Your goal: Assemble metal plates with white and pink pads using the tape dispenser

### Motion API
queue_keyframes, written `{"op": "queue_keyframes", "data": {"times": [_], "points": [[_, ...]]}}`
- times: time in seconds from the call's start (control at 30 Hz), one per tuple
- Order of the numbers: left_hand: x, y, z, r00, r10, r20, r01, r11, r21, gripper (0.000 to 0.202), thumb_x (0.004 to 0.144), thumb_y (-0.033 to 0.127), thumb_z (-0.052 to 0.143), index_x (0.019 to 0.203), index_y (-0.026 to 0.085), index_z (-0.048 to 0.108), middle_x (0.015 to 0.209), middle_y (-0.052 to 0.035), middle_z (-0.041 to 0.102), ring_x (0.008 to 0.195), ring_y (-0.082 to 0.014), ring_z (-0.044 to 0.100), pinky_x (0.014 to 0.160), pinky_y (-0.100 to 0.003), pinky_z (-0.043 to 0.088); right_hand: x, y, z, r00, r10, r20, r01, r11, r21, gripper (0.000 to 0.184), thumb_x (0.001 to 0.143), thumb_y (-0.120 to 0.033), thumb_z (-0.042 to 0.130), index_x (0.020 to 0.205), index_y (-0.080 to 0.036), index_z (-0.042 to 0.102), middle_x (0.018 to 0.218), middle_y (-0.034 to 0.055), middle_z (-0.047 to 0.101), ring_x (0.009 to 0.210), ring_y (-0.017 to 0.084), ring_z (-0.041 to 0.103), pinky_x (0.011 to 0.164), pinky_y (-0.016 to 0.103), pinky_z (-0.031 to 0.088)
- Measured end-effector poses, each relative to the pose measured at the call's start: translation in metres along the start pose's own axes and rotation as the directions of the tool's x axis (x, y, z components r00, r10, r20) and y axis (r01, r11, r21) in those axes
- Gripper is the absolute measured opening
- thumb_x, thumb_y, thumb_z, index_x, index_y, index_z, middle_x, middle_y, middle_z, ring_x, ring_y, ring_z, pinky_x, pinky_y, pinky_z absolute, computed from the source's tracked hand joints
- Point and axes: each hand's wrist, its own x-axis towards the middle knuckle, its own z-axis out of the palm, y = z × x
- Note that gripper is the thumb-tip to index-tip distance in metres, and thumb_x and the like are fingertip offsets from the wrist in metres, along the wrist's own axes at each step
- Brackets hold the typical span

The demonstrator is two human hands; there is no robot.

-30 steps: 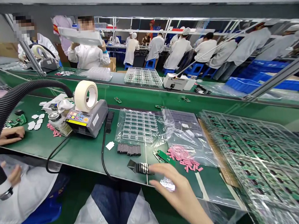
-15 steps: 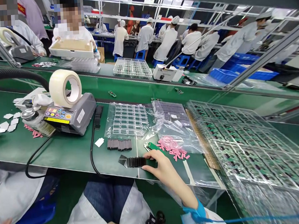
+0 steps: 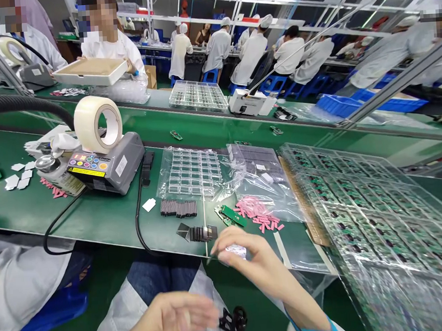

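My right hand (image 3: 255,263) is above the table's front edge, thumb and forefinger brought together at the tips. Whatever they pinch, if anything, is too small and blurred to make out. Just beyond those fingertips lies a fanned row of black rectangular pieces (image 3: 200,233), untouched. My left hand (image 3: 174,315) hangs over my lap, fingers stretched out and smeared by motion, with nothing visible in it. Behind the black row stands a row of dark, thin-edged pieces (image 3: 178,208). Green circuit boards (image 3: 231,216) and a heap of pink strips (image 3: 259,210) lie to the right.
A tape dispenser (image 3: 108,165) with a tape roll (image 3: 87,124) on top stands left, its black cable (image 3: 138,225) running to the table edge. A clear compartment tray (image 3: 193,172) lies at centre. Large clear trays of circuit boards (image 3: 358,202) fill the right. A co-worker holds a white box (image 3: 88,73).
My right hand has let go of the black row and drawn back toward me, fingers pinched. My left hand has risen into view over my lap. The co-worker's box has shifted left.
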Motion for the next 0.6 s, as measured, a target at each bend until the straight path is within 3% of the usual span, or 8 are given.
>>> {"op": "queue_keyframes", "data": {"times": [0.1, 0.2, 0.3, 0.4, 0.47, 0.6], "points": [[0.012, 0.012, 0.005, 1.000, 0.026, -0.010, -0.026, 0.998, -0.057, 0.057, 0.065, 0.062, 0.069, 0.102, 0.019, 0.071, 0.096, -0.0089, 0.073, 0.090, -0.0204, 0.067, 0.085, -0.034, 0.048, -0.003, -0.038, 0.010, 0.965, -0.131, 0.228, 0.087, 0.978, 0.192, 0.014, 0.088, -0.022, 0.056, 0.076, -0.019, 0.062, 0.091, 0.0025, 0.067, 0.086, 0.013, 0.061, 0.080, 0.029, 0.050], [0.014, 0.022, 0.011, 0.996, 0.068, 0.053, -0.065, 0.997, -0.052, 0.047, 0.060, 0.057, 0.075, 0.082, 0.015, 0.074, 0.071, -0.0014, 0.064, 0.066, -0.0109, 0.058, 0.067, -0.024, 0.045, -0.006, -0.056, 0.022, 0.957, -0.127, 0.260, 0.087, 0.983, 0.161, 0.012, 0.084, -0.014, 0.059, 0.074, -0.019, 0.060, 0.097, 0.0012, 0.064, 0.090, 0.012, 0.060, 0.080, 0.026, 0.049], [0.010, 0.026, 0.014, 0.996, 0.078, 0.047, -0.077, 0.996, -0.038, 0.046, 0.061, 0.056, 0.075, 0.083, 0.016, 0.076, 0.064, 0.0007, 0.057, 0.060, -0.0080, 0.050, 0.061, -0.021, 0.041, -0.014, -0.057, 0.032, 0.990, -0.132, 0.053, 0.126, 0.987, 0.097, 0.010, 0.082, -0.012, 0.061, 0.083, -0.021, 0.058, 0.097, 0.0009, 0.063, 0.088, 0.012, 0.060, 0.077, 0.025, 0.050], [0.005, 0.028, 0.017, 0.992, 0.115, -0.057, -0.117, 0.992, -0.043, 0.045, 0.061, 0.057, 0.074, 0.091, 0.023, 0.077, 0.065, -0.0002, 0.063, 0.061, -0.0090, 0.052, 0.061, -0.020, 0.043, -0.024, -0.054, 0.037, 0.931, -0.276, -0.237, 0.258, 0.960, -0.107, 0.017, 0.078, -0.007, 0.064, 0.085, -0.021, 0.058, 0.086, 0.0016, 0.061, 0.081, 0.014, 0.058, 0.070, 0.027, 0.050], [0.003, 0.028, 0.019, 0.983, 0.147, -0.107, -0.152, 0.987, -0.046, 0.040, 0.062, 0.055, 0.074, 0.092, 0.027, 0.077, 0.070, -0.0009, 0.069, 0.063, -0.0091, 0.056, 0.064, -0.021, 0.047, -0.029, -0.053, 0.038, 0.896, -0.354, -0.267, 0.287, 0.922, -0.259, 0.019, 0.076, -0.003, 0.063, 0.082, -0.020, 0.060, 0.078, 0.0016, 0.058, 0.076, 0.015, 0.055, 0.066, 0.028, 0.049], [0.002, 0.027, 0.025, 0.970, 0.213, -0.117, -0.219, 0.975, -0.039, 0.032, 0.067, 0.048, 0.075, 0.095, 0.033, 0.075, 0.079, -0.0002, 0.077, 0.072, -0.0112, 0.064, 0.074, -0.022, 0.051, -0.031, -0.053, 0.036, 0.908, -0.344, -0.240, 0.244, 0.899, -0.364, 0.016, 0.078, -0.006, 0.063, 0.080, -0.022, 0.063, 0.070, 0.0012, 0.057, 0.071, 0.015, 0.052, 0.062, 0.030, 0.047]]}}
